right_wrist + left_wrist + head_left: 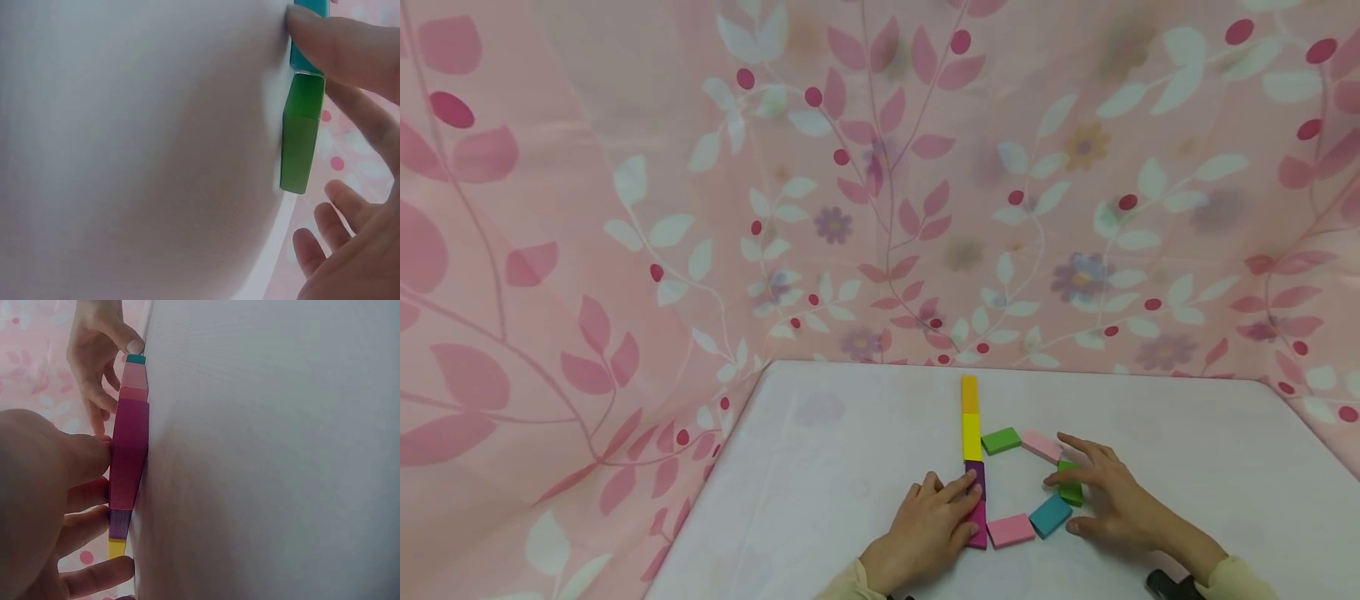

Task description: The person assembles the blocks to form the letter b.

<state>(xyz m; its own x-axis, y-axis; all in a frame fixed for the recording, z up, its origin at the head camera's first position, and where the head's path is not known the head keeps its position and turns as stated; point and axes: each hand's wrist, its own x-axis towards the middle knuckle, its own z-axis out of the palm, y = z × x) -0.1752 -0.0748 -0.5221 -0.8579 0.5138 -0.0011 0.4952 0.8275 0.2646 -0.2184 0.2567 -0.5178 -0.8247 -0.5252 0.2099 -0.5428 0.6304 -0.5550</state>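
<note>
White table: flat left hand presses magenta block; spread right hand touches green block.

Magenta block lies flat, nearest in the straight column, under the left hand. Green block lies flat to the right, under the right hand's fingers.

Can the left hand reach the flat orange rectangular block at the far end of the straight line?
Probably yes: the left hand rests on that line, and bare table leads to the orange block.
</note>
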